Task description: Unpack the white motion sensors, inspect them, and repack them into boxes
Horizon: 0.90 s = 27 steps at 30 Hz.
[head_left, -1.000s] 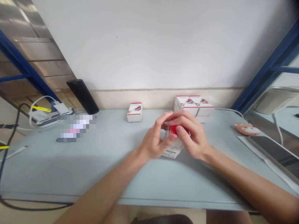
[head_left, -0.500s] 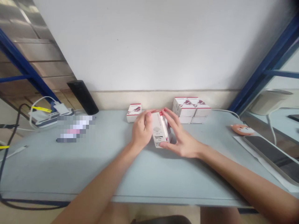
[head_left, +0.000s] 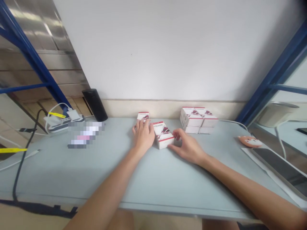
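Observation:
A white box with red edging and a printed red fan-like pattern [head_left: 163,135] stands on the pale blue table [head_left: 72,169], between my hands. My left hand [head_left: 143,135] lies flat-fingered on the table against the box's left side. Its fingertips overlap the front of a smaller-looking matching box [head_left: 143,116] farther back. My right hand [head_left: 187,147] rests on the table to the right, with its thumb and fingertips at the box's right side. Neither hand holds anything.
Several matching boxes [head_left: 198,120] stand stacked at the back right, against the wall. On the left are a black cylinder [head_left: 94,104], a power strip with cables [head_left: 64,125] and a pixelated object [head_left: 86,134]. On the right lie a fox-faced pad [head_left: 249,141] and a phone [head_left: 279,167].
The box my hands held up has been let go and now sits on the table. My hands have moved apart, and the view has tilted slightly.

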Each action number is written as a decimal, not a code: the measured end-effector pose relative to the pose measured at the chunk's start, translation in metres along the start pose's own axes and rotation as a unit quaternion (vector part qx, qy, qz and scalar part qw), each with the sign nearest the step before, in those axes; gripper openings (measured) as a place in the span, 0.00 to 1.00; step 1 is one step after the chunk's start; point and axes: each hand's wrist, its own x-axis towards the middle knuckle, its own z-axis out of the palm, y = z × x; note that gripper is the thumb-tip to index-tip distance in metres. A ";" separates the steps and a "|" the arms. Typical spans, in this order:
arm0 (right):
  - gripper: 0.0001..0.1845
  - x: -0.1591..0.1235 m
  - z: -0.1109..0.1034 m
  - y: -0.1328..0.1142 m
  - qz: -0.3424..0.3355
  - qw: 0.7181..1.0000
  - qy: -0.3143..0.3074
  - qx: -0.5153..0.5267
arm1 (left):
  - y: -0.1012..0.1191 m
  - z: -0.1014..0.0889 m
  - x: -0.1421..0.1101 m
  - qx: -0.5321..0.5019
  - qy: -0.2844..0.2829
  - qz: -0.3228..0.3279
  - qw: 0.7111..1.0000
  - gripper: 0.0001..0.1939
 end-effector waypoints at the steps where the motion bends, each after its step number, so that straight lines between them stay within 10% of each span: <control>1: 0.22 0.001 0.001 0.000 0.018 1.000 0.000 0.003 | 0.000 0.000 0.001 -0.018 0.003 -0.002 1.000 0.21; 17: 0.28 0.094 0.051 -0.030 0.083 0.992 -0.028 -0.089 | -0.029 0.006 0.016 -0.024 0.044 0.026 0.998 0.19; 27: 0.21 0.087 0.054 -0.020 0.075 0.996 0.045 0.020 | -0.039 -0.005 0.014 0.091 -0.023 0.049 0.994 0.26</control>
